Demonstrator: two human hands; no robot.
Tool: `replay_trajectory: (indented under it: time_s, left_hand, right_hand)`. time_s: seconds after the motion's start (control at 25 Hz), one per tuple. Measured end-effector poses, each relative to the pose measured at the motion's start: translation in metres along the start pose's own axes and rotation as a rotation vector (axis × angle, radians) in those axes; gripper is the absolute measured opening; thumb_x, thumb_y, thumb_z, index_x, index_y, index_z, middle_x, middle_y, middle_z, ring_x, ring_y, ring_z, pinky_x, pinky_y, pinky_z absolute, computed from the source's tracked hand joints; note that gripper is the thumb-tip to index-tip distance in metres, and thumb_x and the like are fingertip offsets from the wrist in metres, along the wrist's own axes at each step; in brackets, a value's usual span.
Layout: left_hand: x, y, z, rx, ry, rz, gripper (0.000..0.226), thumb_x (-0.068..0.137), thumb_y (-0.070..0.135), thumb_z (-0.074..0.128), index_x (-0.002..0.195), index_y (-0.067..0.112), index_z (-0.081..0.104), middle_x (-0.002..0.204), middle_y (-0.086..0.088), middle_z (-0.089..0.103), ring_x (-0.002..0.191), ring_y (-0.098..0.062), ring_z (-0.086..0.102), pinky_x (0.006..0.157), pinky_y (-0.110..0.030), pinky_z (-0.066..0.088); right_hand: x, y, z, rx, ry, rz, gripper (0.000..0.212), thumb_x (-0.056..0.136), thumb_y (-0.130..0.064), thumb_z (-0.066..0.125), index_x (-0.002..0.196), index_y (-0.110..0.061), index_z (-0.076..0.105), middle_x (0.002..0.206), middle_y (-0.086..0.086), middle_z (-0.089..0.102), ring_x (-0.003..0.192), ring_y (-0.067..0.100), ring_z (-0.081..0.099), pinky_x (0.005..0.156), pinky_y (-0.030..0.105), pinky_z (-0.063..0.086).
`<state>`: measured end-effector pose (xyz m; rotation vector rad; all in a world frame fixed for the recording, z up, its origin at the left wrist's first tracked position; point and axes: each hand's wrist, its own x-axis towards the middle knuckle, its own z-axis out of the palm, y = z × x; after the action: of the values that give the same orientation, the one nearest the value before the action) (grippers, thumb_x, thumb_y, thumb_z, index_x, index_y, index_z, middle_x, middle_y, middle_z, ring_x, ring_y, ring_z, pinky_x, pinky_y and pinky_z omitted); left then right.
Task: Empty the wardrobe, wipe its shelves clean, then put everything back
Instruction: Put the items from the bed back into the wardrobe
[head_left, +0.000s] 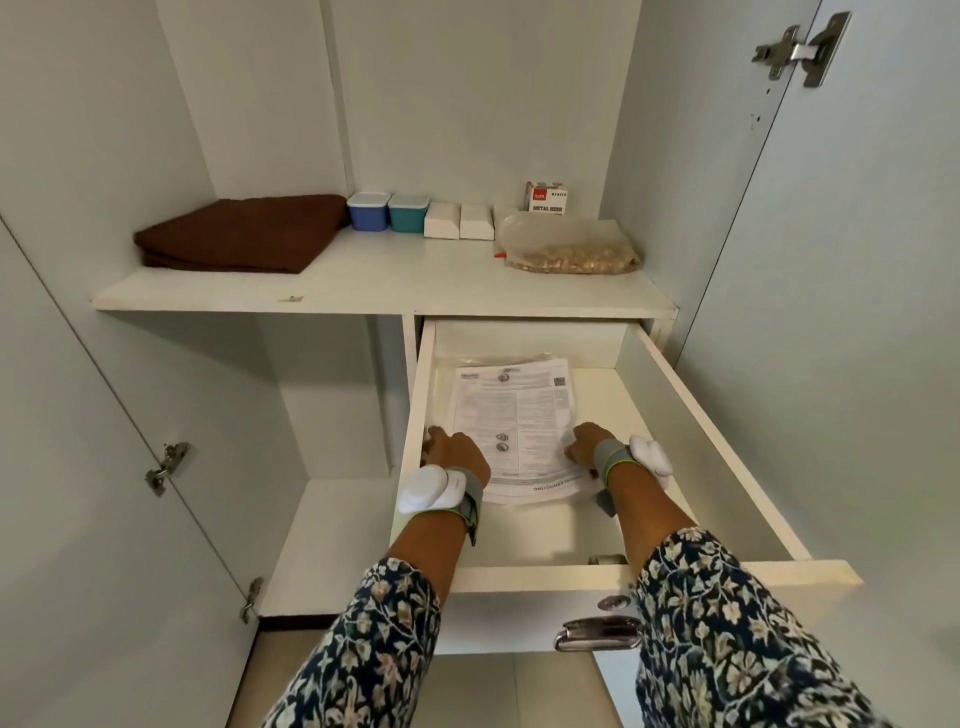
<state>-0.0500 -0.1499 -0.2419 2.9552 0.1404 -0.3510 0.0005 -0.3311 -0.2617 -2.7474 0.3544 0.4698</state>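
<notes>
While both arms reach into the pulled-out drawer, the left hand curls its fingers over the left edge of the printed instruction sheets. The right hand pinches their right edge. The stack lies flat on the drawer floor between the hands. Beyond them on the shelf, a folded brown towel lies past the left hand, then a blue tub, a teal tub and white boxes, with a bag of brown pieces past the right hand.

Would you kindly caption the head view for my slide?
In the open drawer, the left hand and right hand hold printed papers.
</notes>
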Motion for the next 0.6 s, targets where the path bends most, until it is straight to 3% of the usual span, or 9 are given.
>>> replay_trajectory:
  time_s: [0.04,0.12,0.16,0.24,0.28,0.36,0.44,0.52,0.6]
  left_hand:
    - [0.001,0.0,0.001,0.026,-0.034,0.024,0.041,0.098,0.021,0.037,0.136,0.005,0.039,0.152,-0.017,0.024,0.139,-0.035,0.025,0.114,-0.042,0.02]
    - [0.004,0.0,0.007,0.009,-0.128,0.093,0.042,0.097,0.023,0.039,0.136,0.008,0.044,0.15,-0.013,0.033,0.138,-0.031,0.031,0.111,-0.038,0.031]
    - [0.004,0.0,0.01,0.006,-0.189,0.135,0.04,0.097,0.023,0.041,0.134,0.008,0.047,0.145,-0.011,0.041,0.132,-0.028,0.04,0.096,-0.029,0.043]
    - [0.002,-0.001,0.014,0.024,-0.253,0.184,0.038,0.098,0.023,0.042,0.131,0.006,0.05,0.137,-0.009,0.05,0.112,-0.021,0.052,0.06,-0.016,0.036]
    - [0.0,-0.001,0.013,0.019,-0.264,0.19,0.035,0.098,0.022,0.042,0.128,0.007,0.053,0.133,-0.009,0.053,0.1,-0.018,0.05,0.058,-0.018,0.034]
    - [0.001,-0.002,0.013,0.022,-0.242,0.181,0.021,0.097,0.022,0.043,0.102,0.014,0.061,0.105,-0.004,0.059,0.078,-0.014,0.045,0.062,-0.02,0.035]
    - [0.001,-0.003,0.014,0.043,-0.226,0.167,0.028,0.096,0.022,0.043,0.068,0.019,0.044,0.074,0.002,0.044,0.059,-0.01,0.036,0.061,-0.02,0.036]
    - [-0.003,-0.003,0.006,0.05,-0.225,0.179,0.027,0.095,0.024,0.044,0.069,0.019,0.046,0.08,-0.002,0.049,0.062,-0.012,0.042,0.072,-0.026,0.039]
    - [-0.008,-0.002,-0.001,0.034,-0.228,0.2,0.025,0.096,0.028,0.044,0.102,0.011,0.061,0.114,-0.01,0.058,0.094,-0.023,0.058,0.086,-0.031,0.043]
  right_hand:
    - [0.0,0.0,0.001,-0.024,0.001,0.001,0.035,0.097,-0.017,0.047,0.127,0.002,0.049,0.131,0.019,0.053,0.119,0.034,0.054,0.054,0.022,0.037]
    - [-0.002,0.0,0.001,-0.056,0.014,0.011,0.035,0.097,-0.02,0.049,0.124,0.001,0.051,0.129,0.017,0.056,0.118,0.032,0.055,0.061,0.026,0.043]
    - [-0.003,0.0,0.001,-0.064,0.024,0.009,0.036,0.095,-0.021,0.051,0.124,0.0,0.052,0.128,0.017,0.057,0.118,0.031,0.056,0.074,0.03,0.048]
    - [-0.005,-0.001,-0.001,-0.063,0.044,-0.003,0.038,0.093,-0.022,0.056,0.124,0.0,0.052,0.129,0.016,0.057,0.118,0.03,0.056,0.091,0.031,0.045]
    - [-0.005,-0.001,-0.002,-0.059,0.041,-0.005,0.04,0.093,-0.022,0.057,0.126,0.0,0.051,0.131,0.016,0.055,0.119,0.03,0.055,0.094,0.031,0.044]
    - [-0.009,0.0,-0.003,-0.063,0.034,-0.009,0.044,0.092,-0.02,0.057,0.131,-0.001,0.047,0.137,0.015,0.05,0.125,0.029,0.05,0.099,0.031,0.041]
    - [-0.015,0.002,-0.004,-0.083,0.012,-0.021,0.048,0.093,-0.019,0.057,0.136,-0.003,0.043,0.142,0.013,0.044,0.13,0.028,0.044,0.105,0.03,0.037]
    - [-0.021,0.002,-0.007,-0.098,-0.01,-0.041,0.046,0.094,-0.017,0.055,0.137,-0.004,0.044,0.144,0.012,0.043,0.132,0.028,0.043,0.107,0.03,0.036]
    - [-0.029,-0.002,-0.013,-0.111,-0.036,-0.075,0.044,0.097,-0.021,0.048,0.137,-0.003,0.044,0.145,0.012,0.041,0.133,0.027,0.041,0.108,0.03,0.034]
